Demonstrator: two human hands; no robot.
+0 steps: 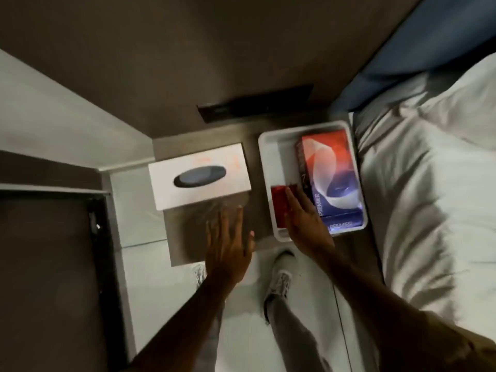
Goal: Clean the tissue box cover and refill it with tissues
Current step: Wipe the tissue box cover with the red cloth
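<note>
Red cloth is lying under the flat right hand (left hand hovering spread, empty), risking dragging the tray off the nightstand.

bare forearms, grey trousers, a white laced shoe, perhaps a tan short sleeve

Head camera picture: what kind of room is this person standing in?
Probably a hotel bedroom. A bed with white sheets sits beside a small bedside table holding a white tissue box cover and a white tray with a boxed tissue pack.
</note>
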